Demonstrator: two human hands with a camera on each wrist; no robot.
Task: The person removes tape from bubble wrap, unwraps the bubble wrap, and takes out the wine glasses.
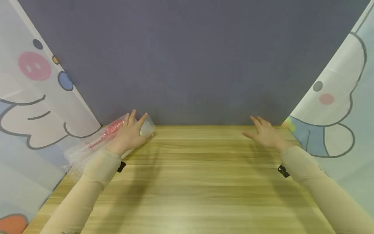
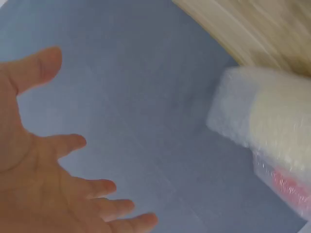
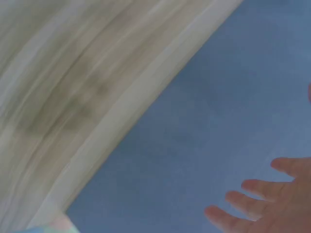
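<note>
My left hand (image 1: pixel 128 135) is held in the air with its fingers spread, in front of a bubble-wrapped bundle at the back left of the table. That bundle (image 1: pixel 109 130) shows something red through clear wrap; in the left wrist view a pale, whitish part of the bundle (image 2: pixel 282 121) shows too. A gap separates the left hand (image 2: pixel 48 179) from it there. On the right, my right hand (image 1: pixel 266 134) hovers over the table, fingers extended, holding nothing. The right wrist view shows this hand (image 3: pixel 277 199) against the blue-grey panel. What the wrap contains is hard to tell.
A wood-grain table (image 1: pixel 193 182) spreads below both arms. Behind it rises a dark grey-blue panel (image 1: pixel 187 65). Cartoon-printed sheets flank it: a pig-like figure on the left sheet (image 1: pixel 35 97), a white figure on the right sheet (image 1: pixel 336 97).
</note>
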